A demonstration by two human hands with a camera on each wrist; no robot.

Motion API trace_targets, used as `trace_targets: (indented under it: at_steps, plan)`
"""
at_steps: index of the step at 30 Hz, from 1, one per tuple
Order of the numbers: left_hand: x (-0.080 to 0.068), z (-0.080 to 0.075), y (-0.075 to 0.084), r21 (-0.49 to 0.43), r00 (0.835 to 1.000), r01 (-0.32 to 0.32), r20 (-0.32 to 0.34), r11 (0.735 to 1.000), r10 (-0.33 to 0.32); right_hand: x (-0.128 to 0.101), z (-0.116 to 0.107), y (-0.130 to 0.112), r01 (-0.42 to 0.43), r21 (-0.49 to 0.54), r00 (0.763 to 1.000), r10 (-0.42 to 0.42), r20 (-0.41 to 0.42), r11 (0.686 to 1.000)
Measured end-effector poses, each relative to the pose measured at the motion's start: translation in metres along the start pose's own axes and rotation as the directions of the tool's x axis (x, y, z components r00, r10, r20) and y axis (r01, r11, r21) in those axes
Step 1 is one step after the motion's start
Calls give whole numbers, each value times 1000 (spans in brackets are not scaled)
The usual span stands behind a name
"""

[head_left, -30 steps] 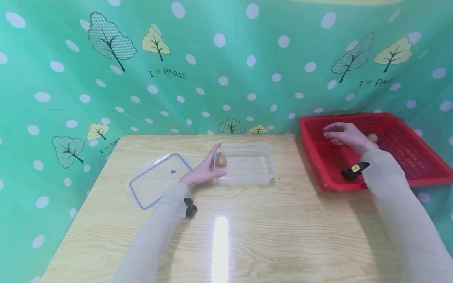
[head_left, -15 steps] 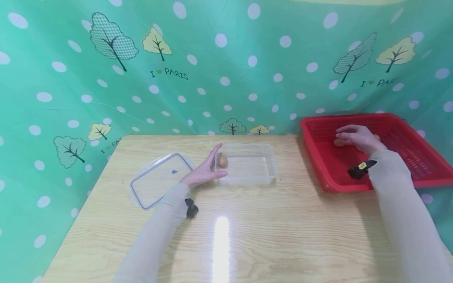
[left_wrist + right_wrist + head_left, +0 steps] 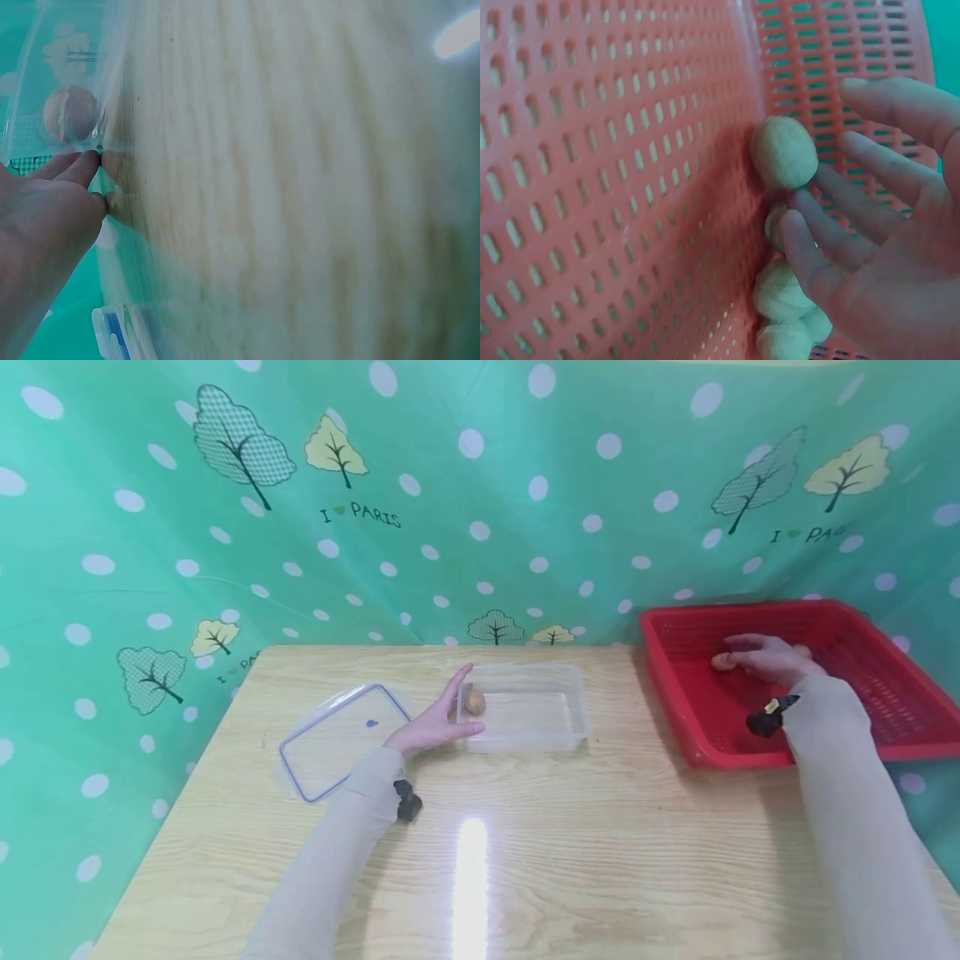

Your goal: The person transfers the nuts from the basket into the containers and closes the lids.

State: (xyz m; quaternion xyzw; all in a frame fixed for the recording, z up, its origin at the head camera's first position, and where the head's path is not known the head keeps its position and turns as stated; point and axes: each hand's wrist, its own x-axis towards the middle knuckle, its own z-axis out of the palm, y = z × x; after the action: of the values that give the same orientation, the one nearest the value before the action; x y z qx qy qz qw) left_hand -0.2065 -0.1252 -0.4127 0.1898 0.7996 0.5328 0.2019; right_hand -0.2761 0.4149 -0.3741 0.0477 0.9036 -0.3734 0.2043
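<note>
My left hand (image 3: 435, 727) spreads its thumb and fingers around the left end of a clear plastic container (image 3: 536, 727), its fingertips at the walls. One walnut (image 3: 476, 702) lies inside at that end; the left wrist view shows the same walnut (image 3: 70, 113) through the plastic. Over in the red basket (image 3: 690, 718), my right hand (image 3: 772, 660) reaches down with relaxed, spread fingers. Seen from the right wrist, a walnut (image 3: 784, 152) sits just past the fingertips, and several more walnuts (image 3: 782, 289) lie below, partly hidden by the little finger.
A clear lid (image 3: 337, 739) with a blue seal lies on the wooden table (image 3: 570, 843) left of the container. Behind the table hangs a green curtain (image 3: 525, 560) with dots and trees. The basket's raised rim surrounds my right hand.
My right hand has moved right and lower into the basket, bringing its fingers beside a walnut. My left hand has stayed at the container.
</note>
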Motion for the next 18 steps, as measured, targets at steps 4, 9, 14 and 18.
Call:
trace_targets:
  at_steps: [4, 9, 14, 18]
  plan:
    - [1, 0, -1, -7, 1000, -4, -4, 1000, 4, 4, 0, 4, -11, 3, 999, 11, 42, 1000]
    - [1, 1, -1, -8, 1000, -15, -6, 1000, 15, 13, 4, 3, 84, -62, 990, -76, 120, 995]
    - [0, 1, -1, -9, 1000, -13, -5, 1000, 13, 15, 8, 1, 123, -31, 976, -115, 186, 992]
    - [1, 0, -3, -16, 1000, -11, 2, 1000, 11, 12, 10, -2, 115, -87, 982, -100, 157, 990]
